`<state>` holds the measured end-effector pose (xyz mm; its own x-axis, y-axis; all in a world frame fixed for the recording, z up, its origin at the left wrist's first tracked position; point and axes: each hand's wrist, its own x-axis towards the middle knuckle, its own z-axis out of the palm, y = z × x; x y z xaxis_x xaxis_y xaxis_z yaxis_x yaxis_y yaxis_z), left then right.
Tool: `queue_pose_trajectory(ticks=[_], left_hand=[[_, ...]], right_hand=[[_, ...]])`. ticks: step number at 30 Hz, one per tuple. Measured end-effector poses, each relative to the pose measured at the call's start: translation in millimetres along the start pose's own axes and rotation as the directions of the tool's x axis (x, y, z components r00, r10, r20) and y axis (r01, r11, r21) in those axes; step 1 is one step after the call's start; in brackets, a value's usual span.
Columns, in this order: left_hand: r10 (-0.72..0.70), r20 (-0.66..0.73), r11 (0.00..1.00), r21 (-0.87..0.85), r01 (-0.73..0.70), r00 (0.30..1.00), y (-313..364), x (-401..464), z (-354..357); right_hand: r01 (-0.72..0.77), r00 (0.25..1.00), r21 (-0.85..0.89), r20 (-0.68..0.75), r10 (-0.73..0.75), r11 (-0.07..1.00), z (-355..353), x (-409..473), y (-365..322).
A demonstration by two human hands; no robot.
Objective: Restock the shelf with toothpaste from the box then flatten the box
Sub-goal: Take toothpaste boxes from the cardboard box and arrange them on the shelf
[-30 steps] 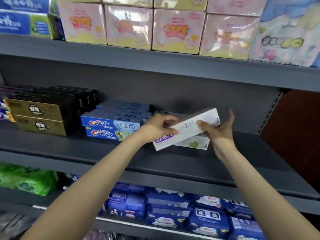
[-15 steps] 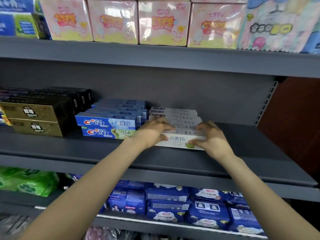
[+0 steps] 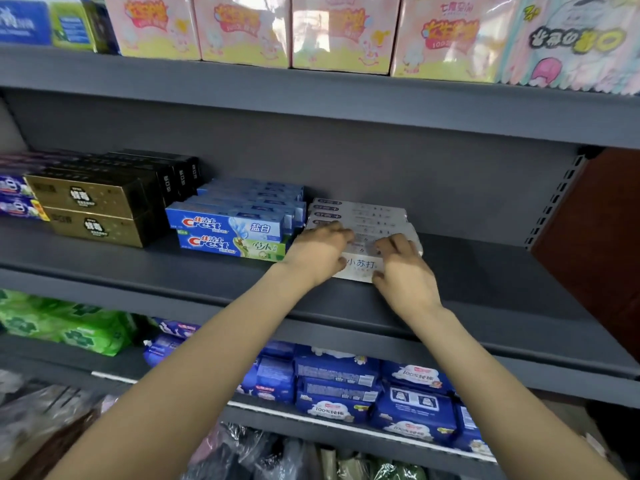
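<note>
- The white toothpaste box (image 3: 360, 269) lies at the near end of a row of like white boxes (image 3: 360, 213) on the middle shelf (image 3: 485, 292), right of centre.
- The left hand (image 3: 317, 252) lies on its left end, fingers bent over the top edge and onto the box behind.
- The right hand (image 3: 403, 268) covers its right end, fingers curled over the top and thumb against the near face; both hands are clamped on this front box.
- Just left of the white row stands a stack of blue Crest boxes (image 3: 232, 233), touching or almost touching it; the left hand's wrist is close to the lower Crest box.
- Further left sit gold boxes (image 3: 90, 213) with black boxes (image 3: 166, 171) behind them, and purple boxes (image 3: 14, 199) at the left edge.
- Right of the white row the shelf runs bare to a brown side panel (image 3: 595, 244).
- The shelf above carries pink packs (image 3: 343, 29) and a pale pack (image 3: 575, 39) at the right.
- The shelf below holds green packs (image 3: 65, 327) at left and blue wipe packs (image 3: 381, 393) under the arms.
</note>
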<state>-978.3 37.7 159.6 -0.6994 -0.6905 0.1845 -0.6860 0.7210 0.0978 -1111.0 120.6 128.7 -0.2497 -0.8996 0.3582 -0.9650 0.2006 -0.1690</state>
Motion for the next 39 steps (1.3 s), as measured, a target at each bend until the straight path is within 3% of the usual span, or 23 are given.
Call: queue_pose_trajectory(ticks=[5,9,13,17,22,25,33,36,39], left_hand=[[-0.053,-0.204,0.999,-0.008,0.052,0.978,-16,-33,-14],[-0.162,-0.269,0.985,-0.101,0.14,0.949,-68,-93,-28],[-0.385,-0.291,0.919,-0.213,0.333,0.876,-148,-187,-38],[-0.552,-0.276,0.833,-0.208,0.512,0.787,-243,-301,-46],[-0.709,-0.201,0.705,-0.189,0.684,0.676,-363,-454,-49],[-0.782,-0.109,0.622,-0.195,0.759,0.613,-427,-529,-44],[-0.937,0.083,0.321,-0.18,0.93,0.34,-591,-647,-2],[-0.917,0.229,0.329,-0.024,0.944,0.325,-648,-682,27],[-0.851,0.423,0.385,0.097,0.918,0.312,-692,-723,50]], right_hand=[[0.025,0.999,0.122,-0.023,-0.023,0.992,0,-5,-44],[0.131,0.99,0.178,-0.068,-0.12,0.975,6,-13,-117],[0.254,0.966,0.3,-0.025,-0.259,0.919,23,-32,-233],[0.325,0.927,0.38,0.054,-0.371,0.866,58,-65,-378],[0.393,0.824,0.444,0.218,-0.523,0.805,108,-125,-556],[0.347,0.763,0.535,0.316,-0.564,0.77,130,-155,-644],[0.305,0.596,0.615,0.472,-0.649,0.727,219,-194,-830],[0.293,0.537,0.619,0.524,-0.661,0.729,257,-195,-880],[0.275,0.416,0.598,0.632,-0.654,0.753,296,-199,-920]])
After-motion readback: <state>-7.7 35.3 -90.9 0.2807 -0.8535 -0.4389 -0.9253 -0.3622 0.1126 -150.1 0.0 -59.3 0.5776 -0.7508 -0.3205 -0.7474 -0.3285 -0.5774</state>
